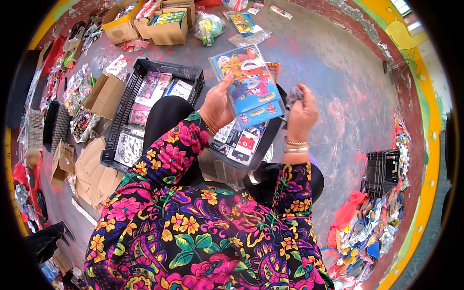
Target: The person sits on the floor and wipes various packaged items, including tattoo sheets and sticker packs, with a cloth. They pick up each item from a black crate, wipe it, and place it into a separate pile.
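My left hand (218, 104) grips a blue cartoon booklet (252, 87) in a clear sleeve, with the thumb over its left edge. A second blue piece with similar cartoon figures shows at its lower end; whether it is separate, I cannot tell. To the right of the booklet, my right hand (303, 116) is closed on a crumpled grey cloth (293, 95), apart from the booklet. Beneath both hands, between my knees, stands a dark bin (274, 137) with flat printed packets (245, 144), one bearing a red bear face. The booklet hides part of this bin.
A black plastic crate (115, 121) with flat packets stands by my left knee. Cardboard boxes (170, 35) and bagged goods (210, 26) lie ahead. Flattened cardboard (94, 166) is at the left. Another black crate (382, 173) and a heap of mixed items (360, 244) line the right wall.
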`<state>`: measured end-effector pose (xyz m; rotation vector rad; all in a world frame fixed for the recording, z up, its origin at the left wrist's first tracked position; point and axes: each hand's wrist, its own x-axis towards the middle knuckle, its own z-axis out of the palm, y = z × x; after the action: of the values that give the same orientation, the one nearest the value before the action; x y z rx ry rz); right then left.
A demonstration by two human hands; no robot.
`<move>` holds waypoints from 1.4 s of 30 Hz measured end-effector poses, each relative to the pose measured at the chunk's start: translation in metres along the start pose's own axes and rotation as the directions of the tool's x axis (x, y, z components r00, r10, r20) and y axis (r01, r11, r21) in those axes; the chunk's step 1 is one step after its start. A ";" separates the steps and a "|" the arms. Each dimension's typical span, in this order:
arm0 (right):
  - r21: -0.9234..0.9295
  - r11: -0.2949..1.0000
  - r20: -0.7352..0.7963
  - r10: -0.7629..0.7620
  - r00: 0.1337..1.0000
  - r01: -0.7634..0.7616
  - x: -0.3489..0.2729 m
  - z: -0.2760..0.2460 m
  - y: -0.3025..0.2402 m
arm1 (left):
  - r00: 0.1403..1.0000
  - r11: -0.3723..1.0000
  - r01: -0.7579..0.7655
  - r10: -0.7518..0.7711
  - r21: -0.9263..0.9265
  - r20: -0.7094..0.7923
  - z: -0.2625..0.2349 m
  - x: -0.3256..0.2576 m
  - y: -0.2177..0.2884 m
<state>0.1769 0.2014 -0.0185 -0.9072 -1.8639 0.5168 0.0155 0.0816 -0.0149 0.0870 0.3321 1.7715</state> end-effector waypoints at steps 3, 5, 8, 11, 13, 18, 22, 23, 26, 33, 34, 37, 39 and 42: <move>0.309 0.861 0.238 0.341 0.909 -0.404 0.005 -0.017 -0.008 | 0.997 0.995 -0.074 0.074 0.062 0.003 -0.001 0.004 0.001; 0.464 0.572 0.546 0.417 0.727 -0.676 0.004 -0.023 -0.019 | 0.997 0.995 -0.075 0.074 0.062 0.009 0.003 0.002 0.001; 0.426 0.280 0.832 0.251 0.494 -0.860 -0.002 -0.023 -0.030 | 0.997 0.998 -0.061 0.059 0.034 0.050 -0.004 0.005 -0.002; 0.488 0.360 0.781 0.227 0.582 -0.795 -0.008 -0.015 -0.044 | 0.992 0.990 -0.094 0.085 0.106 0.093 -0.001 0.007 -0.005; 0.478 0.580 0.665 0.252 0.703 -0.660 -0.009 -0.014 -0.044 | 0.991 0.972 -0.129 0.130 0.196 0.009 -0.003 0.010 -0.006; -0.474 0.756 0.379 -0.287 0.880 0.451 -0.017 -0.009 -0.067 | 0.992 0.951 -0.108 0.122 0.291 -0.032 -0.012 0.014 -0.006; -0.488 0.664 0.487 -0.330 0.808 0.566 -0.042 0.013 -0.071 | 0.997 0.990 0.039 -0.047 0.134 0.057 -0.002 0.006 -0.012; -0.437 0.700 0.510 -0.325 0.796 0.565 -0.046 0.018 -0.074 | 0.998 0.986 0.053 -0.056 0.158 0.010 -0.002 0.005 -0.013; -0.284 0.839 0.606 -0.219 0.764 0.465 -0.038 0.008 -0.081 | 0.992 0.986 0.060 -0.042 0.153 -0.121 -0.020 0.008 -0.011; 0.435 0.630 0.601 0.328 0.728 -0.643 0.015 -0.061 -0.070 | 0.984 0.978 0.177 -0.177 0.110 -0.012 -0.011 0.000 -0.002; 0.547 0.509 0.557 0.372 0.743 -0.665 0.015 -0.060 -0.075 | 0.981 0.973 0.189 -0.192 0.131 0.005 -0.008 -0.004 -0.002; 0.654 0.703 0.325 0.075 0.943 -0.281 -0.011 -0.023 -0.070 | 0.959 0.946 0.254 -0.274 0.202 0.074 -0.011 -0.003 -0.009; 0.131 0.939 0.456 -0.343 0.821 0.319 -0.024 0.006 -0.058 | 0.957 0.957 0.259 -0.272 0.129 0.103 -0.016 -0.005 -0.010; -0.004 0.900 0.379 -0.403 0.833 0.436 -0.030 0.015 -0.059 | 0.972 0.961 0.209 -0.225 0.184 0.070 -0.020 -0.007 -0.011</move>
<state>0.1499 0.1410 -0.0020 -0.4411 -2.3684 0.3441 0.0232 0.0731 -0.0360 0.2466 0.4161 1.5136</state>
